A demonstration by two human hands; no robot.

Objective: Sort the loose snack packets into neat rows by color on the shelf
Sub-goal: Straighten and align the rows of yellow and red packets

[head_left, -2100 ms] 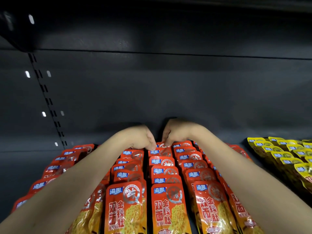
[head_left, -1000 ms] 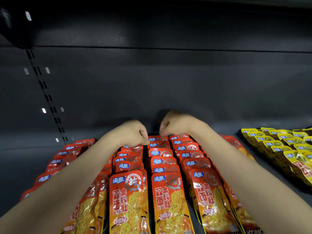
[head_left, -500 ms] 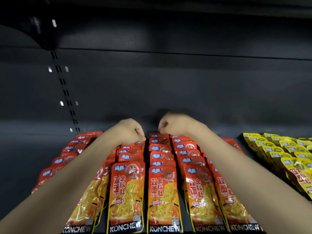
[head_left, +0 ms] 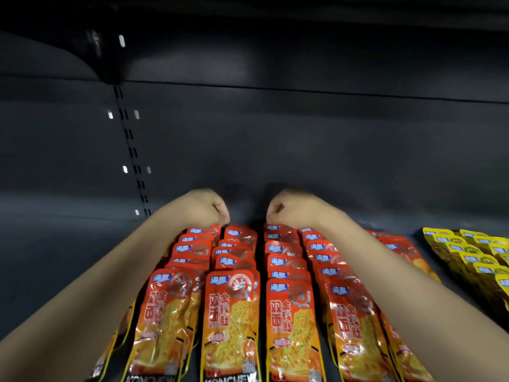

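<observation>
Several rows of red-orange snack packets [head_left: 231, 312] lie overlapped on the dark shelf [head_left: 55, 260], running from the back wall toward me. My left hand [head_left: 203, 209] sits at the rear end of the left-middle rows, fingers curled down over the rearmost packets. My right hand [head_left: 293, 210] does the same at the rear of the right-middle rows, a small gap away. The fingertips of both hands are hidden behind the packets. Both forearms lie over the outer red rows and hide parts of them.
Rows of yellow packets [head_left: 473, 257] lie at the far right, apart from the red ones. A slotted upright [head_left: 132, 150] runs down the dark back panel on the left. Bare shelf shows left of the red rows.
Both hands went from pinching packet tops with extended fingers to curled fists at the rear of the rows, and moved slightly apart. The front packets now lie nearer to me.
</observation>
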